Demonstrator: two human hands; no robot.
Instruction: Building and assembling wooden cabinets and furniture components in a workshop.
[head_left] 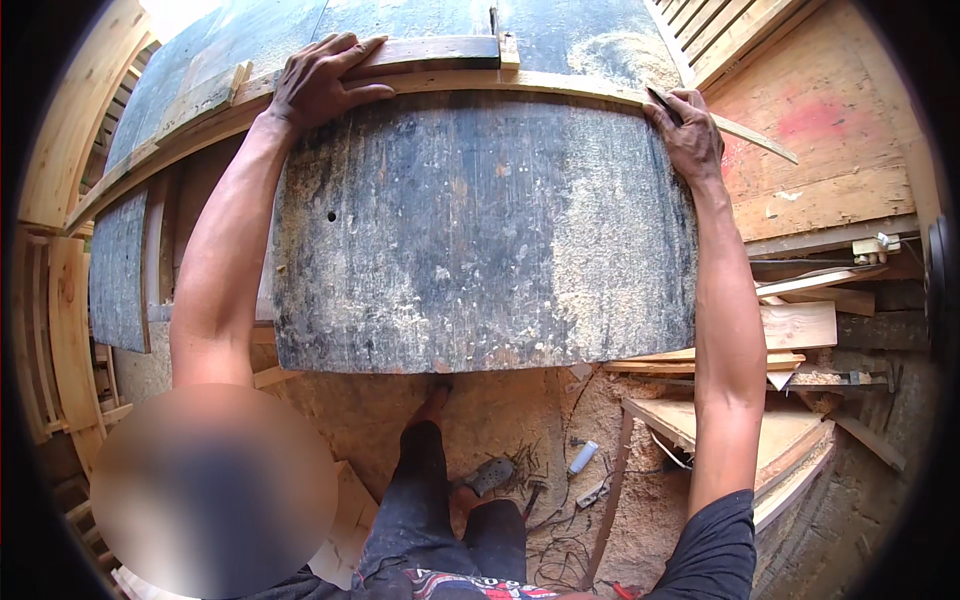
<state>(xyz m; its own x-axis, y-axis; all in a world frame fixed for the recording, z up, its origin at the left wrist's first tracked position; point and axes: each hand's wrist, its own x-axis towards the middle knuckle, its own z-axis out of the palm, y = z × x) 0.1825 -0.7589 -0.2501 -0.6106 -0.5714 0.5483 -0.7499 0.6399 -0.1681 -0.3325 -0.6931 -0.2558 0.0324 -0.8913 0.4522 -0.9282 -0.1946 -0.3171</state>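
A long, pale wooden strip (pixel 540 84) lies across the far part of a dark, worn work board (pixel 430 230). Against its far side sits a shorter wooden block (pixel 430 52) with a dark face. My left hand (pixel 318 80) is closed over the left part of this block, fingers on top and thumb stretched along the strip. At the strip's right part, my right hand (pixel 690 135) is closed around a dark, slim, stick-like thing (pixel 664 104) whose kind I cannot make out. That hand's fingertips are by the strip; whether they press on it is hidden.
Small wooden pieces (pixel 508 50) (pixel 240 82) stand beside the strip. Sawdust (pixel 610 270) covers the board's right side. A reddish-stained plywood sheet (pixel 820 120) and stacked offcuts (pixel 800 325) lie to the right. Cables and a white cylinder (pixel 583 457) are on the floor near my feet.
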